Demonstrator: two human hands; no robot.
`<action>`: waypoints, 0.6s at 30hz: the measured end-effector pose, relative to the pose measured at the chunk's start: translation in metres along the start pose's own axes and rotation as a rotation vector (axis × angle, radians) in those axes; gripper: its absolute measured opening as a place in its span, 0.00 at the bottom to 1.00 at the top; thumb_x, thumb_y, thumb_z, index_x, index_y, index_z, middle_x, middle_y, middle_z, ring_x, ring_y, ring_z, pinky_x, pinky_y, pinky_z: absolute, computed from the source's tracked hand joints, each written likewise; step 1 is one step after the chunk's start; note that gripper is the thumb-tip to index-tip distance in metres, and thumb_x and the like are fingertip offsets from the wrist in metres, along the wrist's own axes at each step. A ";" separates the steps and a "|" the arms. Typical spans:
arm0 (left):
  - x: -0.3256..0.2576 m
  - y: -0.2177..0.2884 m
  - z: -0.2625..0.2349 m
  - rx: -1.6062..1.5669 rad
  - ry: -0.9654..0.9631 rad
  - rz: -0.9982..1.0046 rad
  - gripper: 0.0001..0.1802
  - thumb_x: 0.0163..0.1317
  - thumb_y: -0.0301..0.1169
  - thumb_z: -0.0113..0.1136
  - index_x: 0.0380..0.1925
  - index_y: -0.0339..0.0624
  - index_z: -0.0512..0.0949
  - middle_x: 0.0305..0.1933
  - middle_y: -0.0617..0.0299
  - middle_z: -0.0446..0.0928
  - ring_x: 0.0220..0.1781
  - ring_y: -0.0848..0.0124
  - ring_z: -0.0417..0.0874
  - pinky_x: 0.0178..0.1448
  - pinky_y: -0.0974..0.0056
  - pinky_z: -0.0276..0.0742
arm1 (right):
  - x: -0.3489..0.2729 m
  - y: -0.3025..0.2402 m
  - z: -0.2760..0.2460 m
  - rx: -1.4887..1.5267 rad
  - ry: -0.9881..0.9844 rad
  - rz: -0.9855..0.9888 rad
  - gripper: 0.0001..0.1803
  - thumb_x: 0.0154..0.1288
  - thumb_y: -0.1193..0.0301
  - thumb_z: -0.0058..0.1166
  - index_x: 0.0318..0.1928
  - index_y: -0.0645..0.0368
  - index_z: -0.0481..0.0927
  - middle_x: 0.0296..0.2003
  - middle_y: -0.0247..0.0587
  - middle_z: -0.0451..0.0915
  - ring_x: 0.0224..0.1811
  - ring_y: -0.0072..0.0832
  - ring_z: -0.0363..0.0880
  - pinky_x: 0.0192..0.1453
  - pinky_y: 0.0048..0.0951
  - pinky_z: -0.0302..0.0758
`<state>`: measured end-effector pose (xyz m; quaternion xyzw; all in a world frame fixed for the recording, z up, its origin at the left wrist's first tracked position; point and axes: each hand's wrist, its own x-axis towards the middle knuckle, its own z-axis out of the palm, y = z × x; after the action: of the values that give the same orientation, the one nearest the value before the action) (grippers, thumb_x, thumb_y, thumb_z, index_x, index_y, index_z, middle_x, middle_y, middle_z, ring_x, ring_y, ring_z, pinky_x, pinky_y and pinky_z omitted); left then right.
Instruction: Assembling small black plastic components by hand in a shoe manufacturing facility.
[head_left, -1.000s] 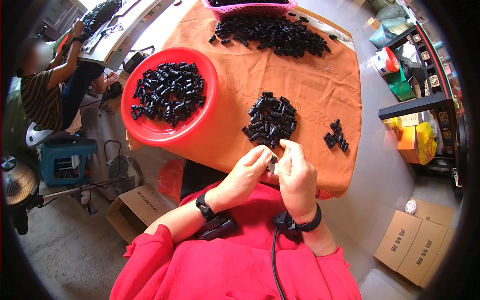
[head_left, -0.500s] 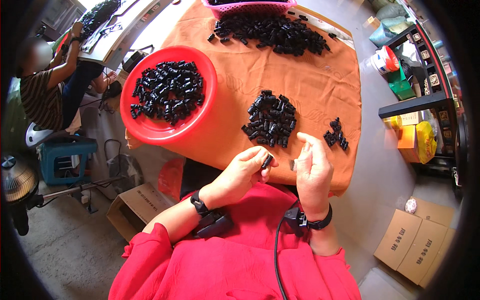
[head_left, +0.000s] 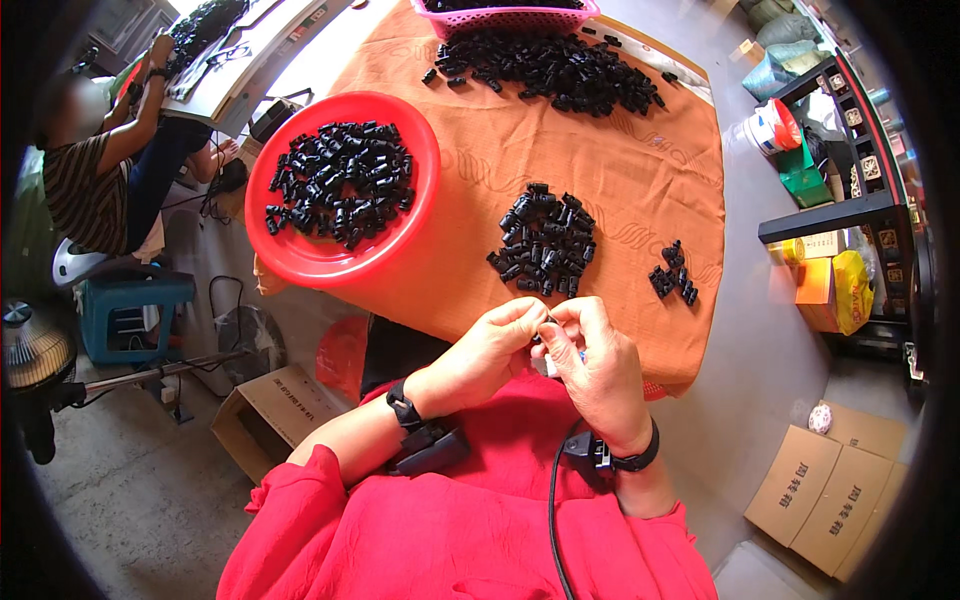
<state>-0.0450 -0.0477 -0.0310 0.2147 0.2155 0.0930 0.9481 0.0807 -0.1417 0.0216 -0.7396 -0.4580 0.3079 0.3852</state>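
Note:
At the table's near edge, my left hand [head_left: 490,348] pinches a small black cylindrical plastic part [head_left: 548,321], mostly covered by fingers. My right hand [head_left: 608,378] meets it there, thumb and fingers closed at the same spot; what they grip is hidden. A small pale piece [head_left: 547,366] shows just below the fingertips, too little to name. Just beyond my hands lies a heap of similar black parts [head_left: 545,240] on the orange cloth [head_left: 460,310]. A smaller cluster of black pieces [head_left: 673,275] lies to its right.
A red basin [head_left: 428,215] with black parts stands at left. Behind are a large black pile [head_left: 560,70] and a pink basket [head_left: 510,20]. Another person [head_left: 90,180] sits at a table far left. A shelf [head_left: 830,215], cartons [head_left: 795,480] and a fan [head_left: 38,350] surround the table.
My right hand has moved left and down from beside the heap to my left fingertips, and its fingers have closed. My left hand stays nearly in place, still holding the black part.

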 end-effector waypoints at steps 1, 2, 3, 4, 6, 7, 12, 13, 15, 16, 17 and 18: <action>0.000 0.000 0.000 0.000 0.000 0.001 0.13 0.77 0.41 0.48 0.38 0.45 0.72 0.30 0.71 0.68 0.36 0.78 0.72 0.46 0.66 0.73 | 0.000 -0.002 0.000 -0.002 -0.004 0.000 0.07 0.73 0.69 0.54 0.44 0.58 0.73 0.25 0.38 0.85 0.26 0.30 0.86 0.28 0.29 0.77; 0.000 0.000 -0.001 0.007 -0.007 0.008 0.13 0.77 0.41 0.48 0.38 0.45 0.72 0.31 0.71 0.69 0.36 0.78 0.72 0.46 0.66 0.73 | 0.000 -0.003 0.000 -0.004 -0.008 -0.001 0.07 0.73 0.69 0.53 0.43 0.58 0.73 0.25 0.38 0.85 0.26 0.30 0.86 0.28 0.30 0.78; 0.000 0.000 -0.001 0.014 -0.013 0.015 0.13 0.77 0.41 0.47 0.38 0.45 0.72 0.31 0.70 0.69 0.36 0.78 0.72 0.46 0.65 0.73 | 0.000 -0.001 0.000 -0.004 -0.008 -0.002 0.07 0.73 0.69 0.53 0.43 0.58 0.73 0.25 0.38 0.85 0.26 0.30 0.86 0.28 0.30 0.78; 0.000 -0.001 -0.003 0.014 -0.013 0.016 0.13 0.77 0.41 0.47 0.38 0.45 0.72 0.31 0.70 0.69 0.36 0.78 0.72 0.46 0.65 0.73 | -0.001 0.003 0.001 0.038 0.003 -0.018 0.06 0.73 0.70 0.53 0.44 0.58 0.74 0.26 0.39 0.85 0.26 0.30 0.86 0.28 0.29 0.78; 0.000 -0.002 -0.005 0.024 -0.037 0.026 0.13 0.76 0.42 0.48 0.40 0.44 0.73 0.31 0.69 0.71 0.34 0.77 0.72 0.44 0.65 0.73 | -0.001 0.005 0.000 0.080 0.016 -0.034 0.06 0.74 0.70 0.52 0.45 0.59 0.75 0.26 0.40 0.85 0.26 0.30 0.86 0.28 0.29 0.78; 0.000 -0.001 -0.005 0.025 -0.037 0.026 0.13 0.76 0.42 0.48 0.40 0.44 0.73 0.31 0.69 0.71 0.34 0.77 0.72 0.44 0.65 0.73 | 0.000 0.006 -0.001 0.112 0.042 -0.058 0.06 0.73 0.72 0.52 0.46 0.59 0.76 0.26 0.40 0.85 0.25 0.29 0.85 0.28 0.28 0.77; -0.003 0.009 -0.002 0.021 -0.006 -0.028 0.15 0.75 0.44 0.51 0.42 0.43 0.74 0.29 0.68 0.73 0.32 0.76 0.73 0.41 0.67 0.71 | -0.001 -0.002 -0.014 0.094 -0.037 -0.047 0.08 0.70 0.77 0.53 0.49 0.60 0.78 0.25 0.40 0.83 0.23 0.25 0.83 0.27 0.27 0.76; -0.004 0.009 -0.003 0.021 -0.006 -0.024 0.15 0.75 0.44 0.51 0.42 0.43 0.74 0.29 0.68 0.73 0.32 0.76 0.73 0.41 0.67 0.71 | -0.002 -0.001 -0.014 0.069 -0.060 -0.069 0.08 0.71 0.79 0.52 0.49 0.62 0.77 0.26 0.38 0.83 0.23 0.19 0.80 0.27 0.22 0.75; -0.004 0.009 -0.002 -0.041 -0.087 -0.006 0.13 0.75 0.42 0.51 0.40 0.45 0.73 0.31 0.68 0.73 0.34 0.77 0.74 0.41 0.68 0.70 | -0.003 0.002 -0.013 0.047 -0.082 -0.089 0.09 0.71 0.80 0.51 0.50 0.64 0.76 0.27 0.35 0.83 0.24 0.13 0.77 0.26 0.18 0.73; -0.003 0.008 -0.004 -0.041 -0.087 -0.005 0.13 0.75 0.42 0.51 0.40 0.45 0.73 0.31 0.68 0.73 0.34 0.77 0.74 0.41 0.68 0.70 | -0.003 0.004 -0.012 0.039 -0.044 -0.095 0.08 0.68 0.79 0.55 0.47 0.61 0.77 0.25 0.37 0.82 0.23 0.19 0.79 0.26 0.22 0.74; -0.002 0.006 -0.007 -0.057 -0.087 -0.013 0.15 0.75 0.44 0.51 0.43 0.43 0.74 0.31 0.67 0.73 0.33 0.76 0.74 0.41 0.68 0.70 | -0.003 0.007 -0.010 0.032 -0.006 -0.102 0.08 0.65 0.78 0.59 0.44 0.59 0.78 0.22 0.39 0.81 0.22 0.24 0.82 0.26 0.27 0.76; -0.001 0.005 -0.009 -0.073 -0.088 -0.022 0.18 0.74 0.45 0.52 0.46 0.41 0.74 0.31 0.67 0.74 0.33 0.76 0.75 0.41 0.68 0.71 | -0.003 0.007 -0.008 0.033 -0.008 -0.104 0.08 0.65 0.78 0.59 0.44 0.59 0.78 0.22 0.39 0.81 0.22 0.24 0.82 0.26 0.27 0.76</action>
<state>-0.0505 -0.0403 -0.0352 0.1816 0.1722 0.0808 0.9648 0.0895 -0.1489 0.0199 -0.7071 -0.4924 0.2979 0.4109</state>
